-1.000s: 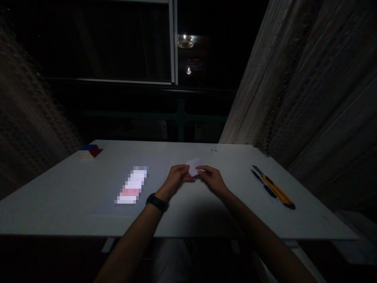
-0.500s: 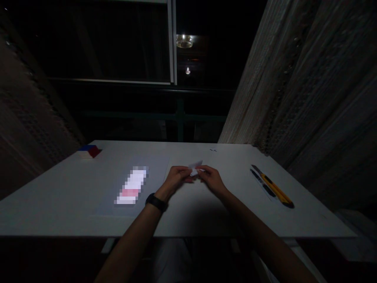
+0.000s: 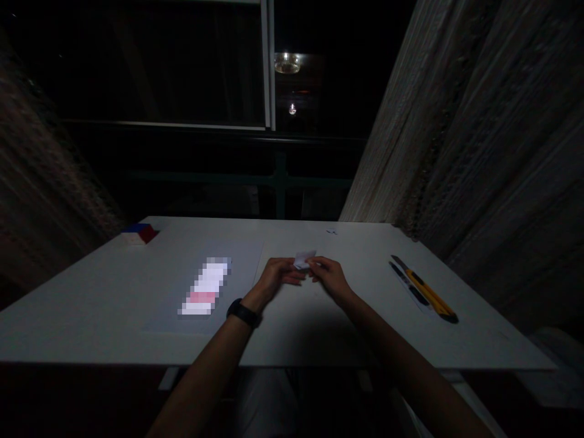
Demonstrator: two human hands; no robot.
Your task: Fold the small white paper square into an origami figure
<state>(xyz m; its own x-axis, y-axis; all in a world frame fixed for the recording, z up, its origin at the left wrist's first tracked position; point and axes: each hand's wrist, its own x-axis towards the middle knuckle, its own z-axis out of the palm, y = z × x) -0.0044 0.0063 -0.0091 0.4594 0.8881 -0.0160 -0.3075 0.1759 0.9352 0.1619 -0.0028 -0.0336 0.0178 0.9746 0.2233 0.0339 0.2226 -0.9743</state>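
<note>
White paper [image 3: 305, 258] sits pinched in the right fingers [image 3: 320, 261], while the left fingers [image 3: 294, 279], looser than before, spread beside it.

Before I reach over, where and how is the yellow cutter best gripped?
I'd grip the yellow cutter across the rear half of its handle, ideally from the right, near side. It lies flat with its grey, blade-like end pointing away, and a slimmer dark tool lies along its left. The right hand, nearer it, is pinching white paper.
</note>
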